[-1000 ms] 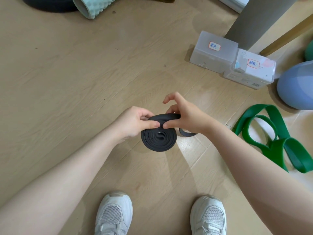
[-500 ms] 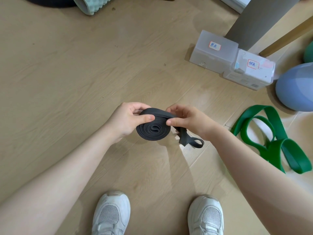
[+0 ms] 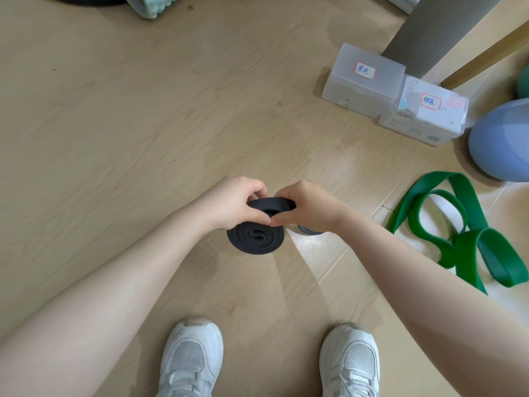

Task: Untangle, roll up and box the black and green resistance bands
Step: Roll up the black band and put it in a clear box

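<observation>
The black resistance band (image 3: 255,238) is wound into a flat coil that I hold in the air above the floor. My left hand (image 3: 233,202) grips its left and upper side, and my right hand (image 3: 307,205) pinches the outer wrap on the right. A short loose loop of the band shows under my right wrist. The green resistance band (image 3: 463,227) lies in loose tangled loops on the floor at the right. Two translucent boxes stand side by side at the far right: the left box (image 3: 363,81) and the right box (image 3: 423,113), each with a small handwritten label.
A large blue ball (image 3: 503,138) rests right of the boxes. A grey post (image 3: 435,32) and a wooden leg (image 3: 492,53) rise behind them. A mint foam roller (image 3: 148,5) lies at the top left. My two white shoes (image 3: 191,359) stand on the wooden floor below.
The coil has turned and dropped lower between my hands. The hanging loose end got shorter as more of the band went onto the coil. My right hand moved over the coil's top.
</observation>
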Motion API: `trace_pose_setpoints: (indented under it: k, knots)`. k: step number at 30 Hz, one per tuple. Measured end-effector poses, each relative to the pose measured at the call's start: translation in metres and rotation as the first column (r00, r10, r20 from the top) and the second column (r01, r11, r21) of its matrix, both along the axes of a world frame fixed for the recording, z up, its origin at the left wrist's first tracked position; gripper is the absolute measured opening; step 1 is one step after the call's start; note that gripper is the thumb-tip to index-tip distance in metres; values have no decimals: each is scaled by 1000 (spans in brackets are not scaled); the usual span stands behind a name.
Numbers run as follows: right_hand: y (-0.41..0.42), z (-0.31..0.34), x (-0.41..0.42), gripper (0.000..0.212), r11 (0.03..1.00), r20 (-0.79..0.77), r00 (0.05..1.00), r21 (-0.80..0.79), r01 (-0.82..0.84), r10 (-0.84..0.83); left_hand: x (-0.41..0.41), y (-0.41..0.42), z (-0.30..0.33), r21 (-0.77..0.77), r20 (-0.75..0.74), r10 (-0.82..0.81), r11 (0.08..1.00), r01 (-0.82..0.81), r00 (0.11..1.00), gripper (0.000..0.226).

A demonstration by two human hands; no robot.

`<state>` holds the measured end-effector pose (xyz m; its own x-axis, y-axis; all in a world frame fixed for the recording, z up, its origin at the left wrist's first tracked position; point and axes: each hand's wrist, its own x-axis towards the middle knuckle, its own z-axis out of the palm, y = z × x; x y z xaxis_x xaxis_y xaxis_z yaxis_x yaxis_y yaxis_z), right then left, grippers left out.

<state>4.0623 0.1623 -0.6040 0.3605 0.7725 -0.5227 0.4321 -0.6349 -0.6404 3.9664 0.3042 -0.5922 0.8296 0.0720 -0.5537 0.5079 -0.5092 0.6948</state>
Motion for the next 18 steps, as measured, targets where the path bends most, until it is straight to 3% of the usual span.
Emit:
trace_pose_setpoints:
  k: [4,9,13,16,18]
  knots:
    - [-18,-17,7,27,987,-103,985,61,148,-141,-3,2,-4,-17,18,119,993,-119,993,21]
    - [-40,-44,11,21,963,120,964,159,218,-238,-11,15,-9,-101,5,279,955,-277,960,27]
    - [-39,-61,8,27,978,339,918,111,177,-205,-16,16,-12,-161,0,322,934,-318,947,28]
    - [-39,-67,15,38,941,322,884,120,317,-339,-19,17,-14,-232,1,378,901,-367,926,25]
    - [-42,-67,22,38,844,228,813,103,527,-535,-18,18,-15,-213,12,400,896,-389,916,22]
